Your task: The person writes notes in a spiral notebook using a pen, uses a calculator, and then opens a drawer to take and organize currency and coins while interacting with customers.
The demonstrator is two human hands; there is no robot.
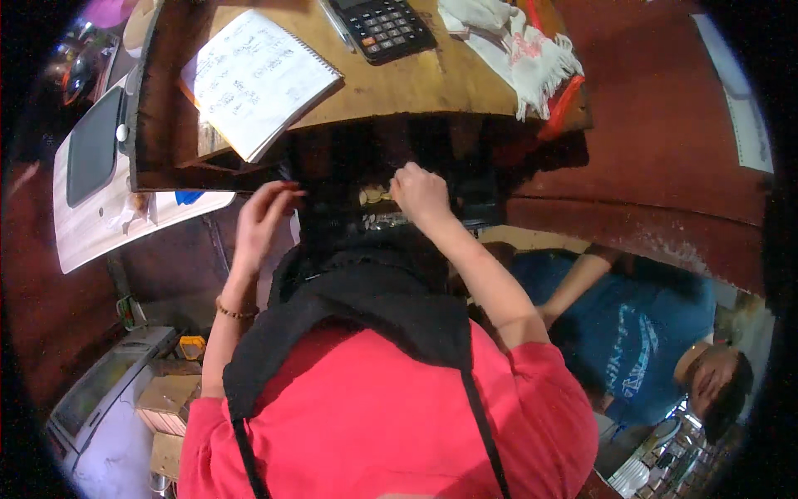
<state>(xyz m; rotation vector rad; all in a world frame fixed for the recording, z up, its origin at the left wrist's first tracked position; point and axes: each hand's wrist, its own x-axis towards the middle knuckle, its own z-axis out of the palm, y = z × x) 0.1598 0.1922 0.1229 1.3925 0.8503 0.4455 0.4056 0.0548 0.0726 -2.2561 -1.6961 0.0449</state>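
A dark drawer (332,218) sits pulled out beneath the wooden desk top, against my black apron (357,291). Inside it lie gold-coloured coins (374,195), with a row of silver coins (385,221) closer to me. Over the coins, at their right, my right hand (421,195) is closed, fingers curled; whatever it may hold is hidden. At the drawer's left side is my left hand (264,214), its slightly bent fingers apart and nothing visible in them. A beaded bracelet (236,311) circles the left wrist.
On the desk (474,83) lie a spiral notebook (259,81) with handwriting, a black calculator (384,32), a pen (337,25) and a fringed white cloth (517,50). A person in a blue shirt (623,333) is close at my right. Cardboard boxes (170,403) stand at lower left.
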